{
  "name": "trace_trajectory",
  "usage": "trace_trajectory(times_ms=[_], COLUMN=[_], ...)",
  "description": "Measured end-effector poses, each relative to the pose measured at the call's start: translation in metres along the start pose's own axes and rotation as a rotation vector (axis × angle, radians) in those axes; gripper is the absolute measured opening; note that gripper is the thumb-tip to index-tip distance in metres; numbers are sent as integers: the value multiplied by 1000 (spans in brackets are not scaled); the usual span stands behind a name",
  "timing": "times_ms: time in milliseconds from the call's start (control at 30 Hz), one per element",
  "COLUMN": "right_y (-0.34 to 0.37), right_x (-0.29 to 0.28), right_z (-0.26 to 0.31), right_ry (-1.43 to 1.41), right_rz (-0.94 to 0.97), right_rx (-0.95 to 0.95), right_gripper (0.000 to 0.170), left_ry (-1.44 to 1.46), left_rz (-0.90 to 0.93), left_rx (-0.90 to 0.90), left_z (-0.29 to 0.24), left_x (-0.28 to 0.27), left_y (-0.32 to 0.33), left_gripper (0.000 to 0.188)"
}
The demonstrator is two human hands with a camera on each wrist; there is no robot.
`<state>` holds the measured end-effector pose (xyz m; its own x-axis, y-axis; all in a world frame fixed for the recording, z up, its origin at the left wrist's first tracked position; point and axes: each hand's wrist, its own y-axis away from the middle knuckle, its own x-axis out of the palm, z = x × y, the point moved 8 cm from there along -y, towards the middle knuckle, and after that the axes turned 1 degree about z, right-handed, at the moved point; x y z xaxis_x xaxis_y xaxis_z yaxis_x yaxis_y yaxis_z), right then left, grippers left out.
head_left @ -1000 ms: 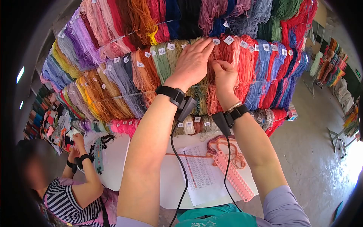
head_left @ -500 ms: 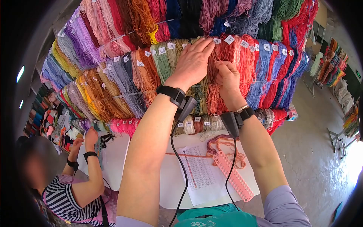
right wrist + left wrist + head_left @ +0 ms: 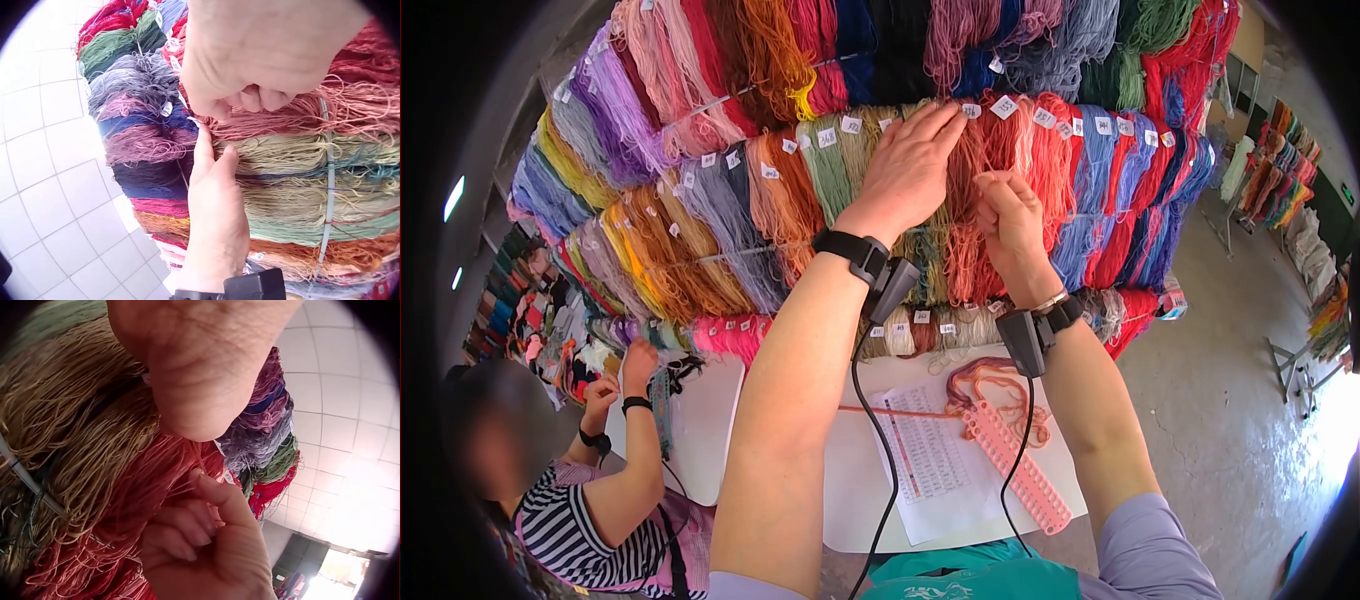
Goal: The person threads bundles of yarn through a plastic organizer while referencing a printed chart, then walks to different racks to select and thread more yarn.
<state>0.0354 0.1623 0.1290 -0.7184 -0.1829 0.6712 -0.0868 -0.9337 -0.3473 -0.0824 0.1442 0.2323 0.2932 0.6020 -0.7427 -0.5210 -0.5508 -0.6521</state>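
Straight-fingered, my left hand [image 3: 908, 165] rests on the top of the hanging thread skeins, its fingertips beside a small white number tag [image 3: 971, 110]. Just to its right my right hand [image 3: 1012, 215] has its fingers curled in front of a dusty-red skein [image 3: 965, 205]. In the left wrist view, its thumb and forefinger pinch a thin reddish thread [image 3: 195, 456] coming from that skein, close under the left hand. Olive-tan skeins [image 3: 69, 394] hang on the left hand's other side. From the right wrist view, the curled fingers hide the pinched thread.
Tagged skeins in many colours hang in rows, with purple ones [image 3: 615, 95] at the left and blue ones [image 3: 1090, 190] at the right. Below, a white table [image 3: 855, 520] bears a printed sheet [image 3: 920, 460] and a pink holed strip [image 3: 1020, 470] with threads. Another person [image 3: 600, 510] works at the left.
My right hand has moved right and slightly down, away from the left hand, with the thread pinched. The left hand stays in place. The other person's hands have shifted.
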Motion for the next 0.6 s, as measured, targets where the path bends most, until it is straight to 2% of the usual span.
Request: trace_trajectory(times_ms=[100, 367, 500, 600], right_y=[4, 10, 15, 35], right_x=[1, 5, 3, -2], right_z=[3, 5, 8, 20], right_ry=[29, 94, 130, 499], right_rz=[-35, 112, 126, 119], right_rx=[4, 39, 42, -1], right_gripper=[5, 13, 16, 20], left_ry=[-11, -14, -29, -51], left_rz=[4, -12, -5, 1], left_rx=[-1, 4, 10, 12], left_z=[0, -2, -1, -1], left_x=[0, -1, 1, 2], left_y=[0, 1, 1, 0], left_gripper=[59, 59, 60, 60])
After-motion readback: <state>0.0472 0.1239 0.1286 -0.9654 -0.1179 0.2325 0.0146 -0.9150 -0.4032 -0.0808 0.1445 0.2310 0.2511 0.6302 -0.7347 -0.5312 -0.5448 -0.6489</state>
